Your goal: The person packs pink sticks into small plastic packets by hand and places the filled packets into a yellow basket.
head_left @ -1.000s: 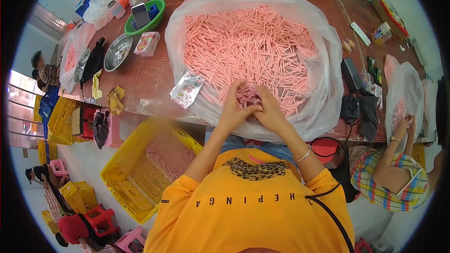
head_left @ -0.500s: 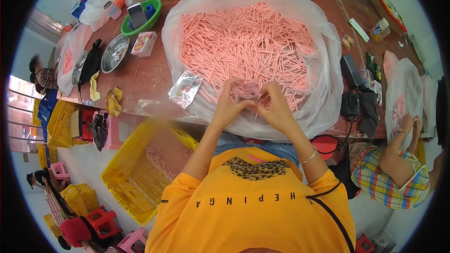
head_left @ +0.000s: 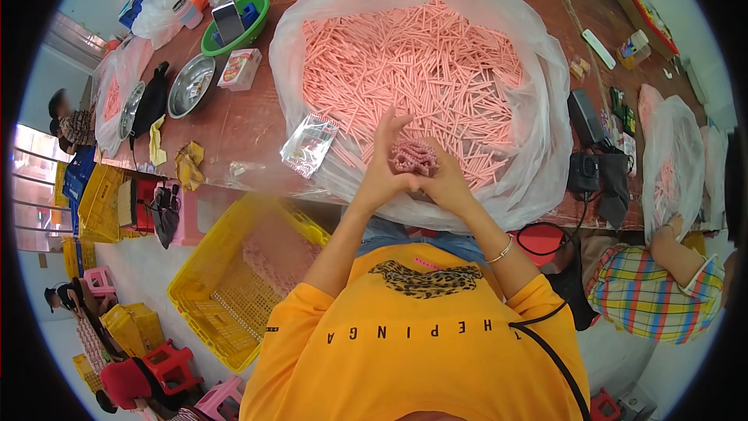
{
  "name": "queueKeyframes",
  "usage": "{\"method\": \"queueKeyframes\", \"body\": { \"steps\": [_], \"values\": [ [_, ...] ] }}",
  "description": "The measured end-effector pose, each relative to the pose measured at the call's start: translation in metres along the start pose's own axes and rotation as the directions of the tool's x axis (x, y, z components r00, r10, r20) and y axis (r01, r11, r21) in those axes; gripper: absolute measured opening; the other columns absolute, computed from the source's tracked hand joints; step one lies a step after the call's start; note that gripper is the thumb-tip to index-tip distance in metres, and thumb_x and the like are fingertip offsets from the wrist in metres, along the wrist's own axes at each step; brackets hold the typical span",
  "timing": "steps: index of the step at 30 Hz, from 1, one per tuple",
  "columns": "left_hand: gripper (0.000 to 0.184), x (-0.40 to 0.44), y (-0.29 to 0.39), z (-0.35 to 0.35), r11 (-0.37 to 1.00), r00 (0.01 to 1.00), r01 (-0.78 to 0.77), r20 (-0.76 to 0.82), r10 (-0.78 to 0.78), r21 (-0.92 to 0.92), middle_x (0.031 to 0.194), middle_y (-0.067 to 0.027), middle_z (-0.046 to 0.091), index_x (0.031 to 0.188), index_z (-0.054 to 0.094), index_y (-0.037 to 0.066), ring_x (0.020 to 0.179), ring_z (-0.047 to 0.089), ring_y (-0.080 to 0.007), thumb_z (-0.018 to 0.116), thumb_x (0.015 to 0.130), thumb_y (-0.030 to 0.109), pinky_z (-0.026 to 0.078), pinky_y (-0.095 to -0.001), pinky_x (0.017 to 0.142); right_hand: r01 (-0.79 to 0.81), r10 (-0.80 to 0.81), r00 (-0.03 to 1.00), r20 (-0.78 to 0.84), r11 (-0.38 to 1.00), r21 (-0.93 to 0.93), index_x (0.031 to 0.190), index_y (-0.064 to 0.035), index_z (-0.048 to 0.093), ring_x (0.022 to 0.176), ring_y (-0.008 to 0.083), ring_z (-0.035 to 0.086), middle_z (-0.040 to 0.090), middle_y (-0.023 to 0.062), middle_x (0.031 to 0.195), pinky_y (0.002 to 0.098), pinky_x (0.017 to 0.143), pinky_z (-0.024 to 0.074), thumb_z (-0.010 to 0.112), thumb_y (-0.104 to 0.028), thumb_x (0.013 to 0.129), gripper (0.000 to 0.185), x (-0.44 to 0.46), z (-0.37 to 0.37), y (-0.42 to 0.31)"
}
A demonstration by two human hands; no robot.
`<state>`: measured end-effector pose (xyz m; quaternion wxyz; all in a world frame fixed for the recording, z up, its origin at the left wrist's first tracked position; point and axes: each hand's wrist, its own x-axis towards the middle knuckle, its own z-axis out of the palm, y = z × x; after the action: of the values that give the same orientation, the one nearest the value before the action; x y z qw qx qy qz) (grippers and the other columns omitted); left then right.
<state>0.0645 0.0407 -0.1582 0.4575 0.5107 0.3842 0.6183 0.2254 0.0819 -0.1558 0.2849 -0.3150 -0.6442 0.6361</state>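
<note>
Between both hands, over the near edge of the big plastic bag (head_left: 538, 70), is a bundle of short pink sticks (head_left: 414, 157), its dark-pink ends facing up. My left hand (head_left: 382, 171) holds its left side, thumb against the near side and the upper fingers raised and stretched out. My right hand (head_left: 447, 181) is wrapped round the right side, with its thumb close to the left one. Loose pink sticks (head_left: 405, 62) fill the bag behind my hands. A silver printed packet (head_left: 309, 145) lies on the bag's rim, left of my left hand.
On the reddish table (head_left: 241, 125) are a green basin (head_left: 257, 27) with a phone, a metal bowl (head_left: 192, 87) and a small box (head_left: 239, 69). A yellow crate (head_left: 210, 296) with pink pieces stands below left. At right, another person's arm (head_left: 678, 245) reaches toward a smaller bag (head_left: 674, 140).
My left fingers have come off the far side of the bundle and stretched upward. The bundle is turned so more of its ends show. The person at right has shifted an arm.
</note>
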Motion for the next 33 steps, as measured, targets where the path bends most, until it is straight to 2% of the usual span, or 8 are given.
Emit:
{"method": "queueKeyframes", "body": {
  "steps": [5,11,14,17,20,23,26,33],
  "values": [
    [0.144,-0.015,0.012,-0.017,0.990,0.989,0.138,0.050,-0.139,0.027,0.157,-0.0177,0.026,0.158,0.005,0.011,0.148,0.022,-0.0323,0.093,0.051,0.049,0.028,-0.0423,0.117,-0.019,0.021,0.999,-0.024,0.995,0.100,0.129,-0.0054,0.050,0.103,0.0154,0.066,0.063,0.0121,0.122,0.0319,0.084,0.0544,0.079,-0.003,0.075,0.062,-0.008,0.005,-0.024],
    [0.145,-0.011,0.005,-0.008,0.960,0.988,-0.058,0.154,0.015,0.275,0.161,-0.0188,0.020,0.158,0.000,0.011,0.148,0.023,-0.0305,0.094,0.053,0.043,0.025,-0.0417,0.118,0.154,-0.171,0.985,-0.008,0.903,-0.401,0.134,-0.0061,0.049,0.111,0.0180,0.063,0.063,0.0105,0.124,0.0309,0.093,0.0512,0.077,0.001,0.078,0.063,-0.005,0.006,-0.009],
    [0.130,-0.010,0.019,0.000,0.985,0.995,0.021,0.099,-0.004,-0.169,0.160,-0.0168,0.023,0.158,0.007,0.009,0.148,0.023,-0.0279,0.092,0.063,0.033,0.025,-0.0407,0.118,0.125,-0.125,0.992,-0.003,0.989,0.083,0.133,-0.0041,0.049,0.110,0.0209,0.063,0.063,0.0130,0.121,0.0316,0.093,0.0506,0.077,-0.001,0.077,0.062,-0.001,0.001,-0.002],
    [0.099,-0.013,0.012,-0.015,0.993,0.986,0.116,0.115,-0.118,0.025,0.155,-0.0146,0.032,0.154,0.026,0.006,0.143,0.032,-0.0268,0.085,0.076,0.017,0.029,-0.0397,0.116,0.037,-0.039,0.999,-0.001,0.942,0.333,0.130,-0.0027,0.052,0.107,0.0231,0.064,0.063,0.0136,0.118,0.0327,0.092,0.0501,0.077,-0.004,0.077,0.058,-0.005,0.000,-0.012],
    [0.076,-0.018,0.007,-0.015,0.961,0.961,0.265,0.107,-0.256,-0.083,0.149,-0.0124,0.041,0.146,0.041,0.004,0.137,0.040,-0.0257,0.078,0.079,0.005,0.033,-0.0378,0.113,0.150,-0.174,0.983,-0.059,0.946,-0.286,0.127,-0.0035,0.054,0.106,0.0255,0.064,0.063,0.0134,0.118,0.0332,0.091,0.0500,0.075,-0.001,0.077,0.055,-0.005,0.002,-0.008],
    [0.069,-0.021,0.015,-0.014,0.951,0.952,0.301,0.084,-0.295,-0.073,0.145,-0.0116,0.047,0.141,0.048,0.003,0.132,0.047,-0.0246,0.076,0.078,-0.001,0.038,-0.0362,0.110,0.136,-0.145,0.989,-0.036,0.975,-0.175,0.125,-0.0051,0.056,0.107,0.0273,0.064,0.063,0.0139,0.117,0.0349,0.090,0.0506,0.074,0.001,0.076,0.052,-0.004,-0.001,-0.005],
    [0.071,-0.019,0.025,-0.020,0.933,0.998,-0.014,0.063,-0.009,0.359,0.143,-0.0122,0.048,0.141,0.047,0.003,0.130,0.049,-0.0251,0.077,0.076,0.002,0.040,-0.0361,0.108,0.349,-0.368,0.930,-0.021,0.896,-0.277,0.123,-0.0056,0.057,0.103,0.0295,0.065,0.064,0.0139,0.113,0.0356,0.087,0.0514,0.074,0.003,0.074,0.053,-0.003,0.001,-0.012],
    [0.064,-0.006,0.094,-0.010,0.695,0.922,-0.176,0.364,-0.132,0.697,0.144,-0.0105,0.050,0.133,0.054,0.012,0.126,0.054,-0.0316,0.068,0.073,-0.005,0.049,-0.0370,0.099,0.205,-0.226,0.974,-0.020,0.916,-0.345,0.119,-0.0049,0.059,0.095,0.0285,0.067,0.067,0.0128,0.104,0.0354,0.082,0.0528,0.074,0.005,0.073,0.049,-0.012,0.016,-0.035]
  ]
}}
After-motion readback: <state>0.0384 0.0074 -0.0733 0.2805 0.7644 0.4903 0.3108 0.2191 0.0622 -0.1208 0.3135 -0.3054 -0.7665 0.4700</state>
